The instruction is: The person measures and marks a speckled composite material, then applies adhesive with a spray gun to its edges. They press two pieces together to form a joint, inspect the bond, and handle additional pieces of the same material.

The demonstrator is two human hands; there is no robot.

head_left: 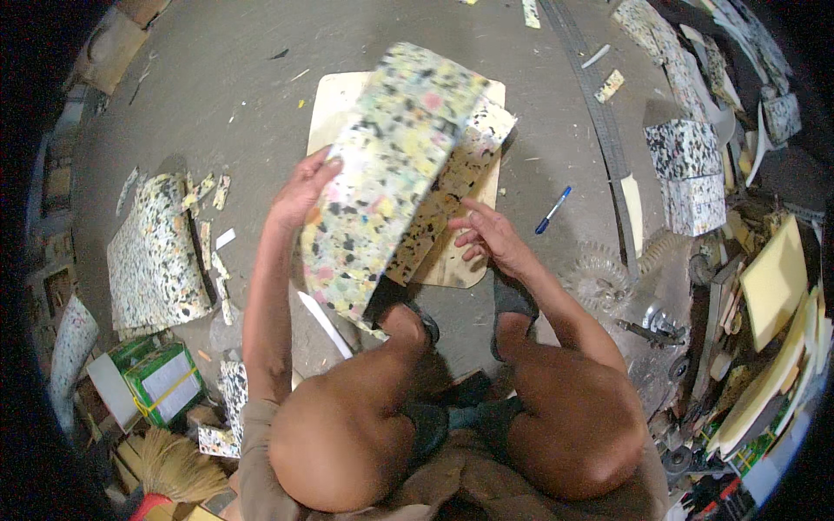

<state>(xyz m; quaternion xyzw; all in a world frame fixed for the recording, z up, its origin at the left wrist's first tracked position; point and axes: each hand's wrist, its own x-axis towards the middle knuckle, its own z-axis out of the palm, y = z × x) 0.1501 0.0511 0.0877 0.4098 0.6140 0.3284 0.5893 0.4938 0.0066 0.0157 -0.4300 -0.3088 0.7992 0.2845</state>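
My left hand (301,188) grips the left edge of a speckled foam sheet (382,174), its thumb on the upper face. The sheet is tilted and slightly blurred, its lower corner reaching down near my left foot. Partly hidden beneath it, a second speckled foam piece (491,130) lies on a pale rounded board (339,94) on the floor. My right hand (493,236) hovers over the board's right side, fingers apart and loosely bent, holding nothing. It is close to the second foam piece; whether a fingertip touches it I cannot tell.
A blue pen (553,210) and a long metal ruler (599,113) lie to the right. Beyond them are speckled foam blocks (686,178) and a yellow foam sheet (776,282). At left sit folded foam (156,256), a green box (163,382) and a straw broom (184,473).
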